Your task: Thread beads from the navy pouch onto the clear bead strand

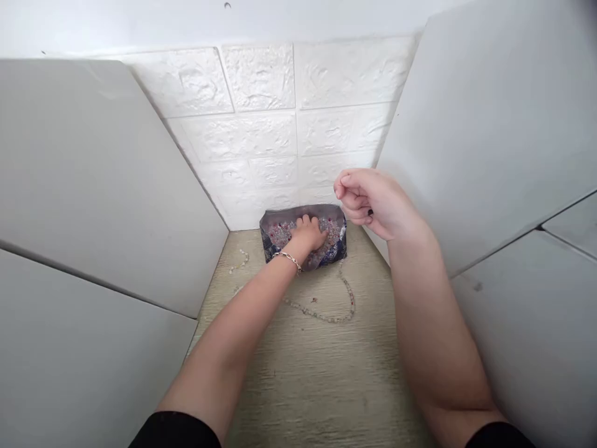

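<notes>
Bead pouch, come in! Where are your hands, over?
Left hand on beads in open pouch. Right hand raised, curled. Bead strand loose on tabletop.

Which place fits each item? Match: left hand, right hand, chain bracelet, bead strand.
Items:
1. left hand
2. right hand
3. chain bracelet
4. bead strand

Places:
A. lying on the wood-look tabletop, in front of the pouch
B. raised in the air, curled, off the pouch
C. pressed on the beads inside the open pouch
D. around the left wrist

Pairs: 1-C, 2-B, 3-D, 4-A
</notes>
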`<state>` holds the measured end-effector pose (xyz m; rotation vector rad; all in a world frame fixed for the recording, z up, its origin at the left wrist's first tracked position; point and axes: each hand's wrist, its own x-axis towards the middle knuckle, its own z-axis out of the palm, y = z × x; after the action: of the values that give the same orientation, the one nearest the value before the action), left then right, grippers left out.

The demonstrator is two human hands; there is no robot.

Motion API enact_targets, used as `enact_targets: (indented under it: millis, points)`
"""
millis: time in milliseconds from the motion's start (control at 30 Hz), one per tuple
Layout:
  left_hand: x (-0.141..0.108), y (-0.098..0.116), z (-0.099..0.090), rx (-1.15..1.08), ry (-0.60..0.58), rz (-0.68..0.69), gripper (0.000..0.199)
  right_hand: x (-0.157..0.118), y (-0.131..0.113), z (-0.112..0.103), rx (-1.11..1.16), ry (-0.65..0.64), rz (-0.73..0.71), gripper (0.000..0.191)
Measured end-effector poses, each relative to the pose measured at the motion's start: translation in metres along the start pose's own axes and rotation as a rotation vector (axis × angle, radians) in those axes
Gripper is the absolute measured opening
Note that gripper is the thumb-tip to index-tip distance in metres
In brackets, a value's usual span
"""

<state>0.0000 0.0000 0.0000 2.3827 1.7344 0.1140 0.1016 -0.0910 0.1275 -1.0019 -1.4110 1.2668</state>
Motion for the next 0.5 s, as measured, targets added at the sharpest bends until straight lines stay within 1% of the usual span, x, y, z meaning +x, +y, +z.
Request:
enact_targets:
  millis: [67, 100, 167, 233, 367, 433, 500]
  points:
    - [-0.003, 0.004, 0.015, 0.042, 0.142, 0.049, 0.045, 0.002, 0.002, 0.0, -0.002, 0.005, -0.005, 0.013]
    - [-0.003, 0.005, 0.021, 0.058, 0.193, 0.067, 0.043, 0.003, 0.003, -0.001, -0.003, 0.009, -0.007, 0.013]
    - [0.0, 0.005, 0.028, 0.082, 0.23, 0.103, 0.039, 0.004, 0.004, -0.001, -0.006, 0.019, -0.015, 0.012]
    - [0.005, 0.003, 0.028, 0.097, 0.195, 0.137, 0.038, 0.005, 0.006, -0.002, -0.005, 0.029, -0.023, 0.011]
    - [0.013, -0.002, 0.018, 0.077, 0.035, 0.162, 0.038, 0.006, 0.008, -0.002, -0.003, 0.044, -0.024, 0.012]
    - [0.014, -0.005, 0.013, 0.039, 0.038, 0.157, 0.041, 0.007, 0.009, 0.0, -0.014, 0.051, -0.014, 0.014]
    - [0.015, -0.007, 0.008, -0.036, 0.111, 0.141, 0.044, 0.009, 0.011, 0.002, -0.037, 0.062, -0.003, 0.018]
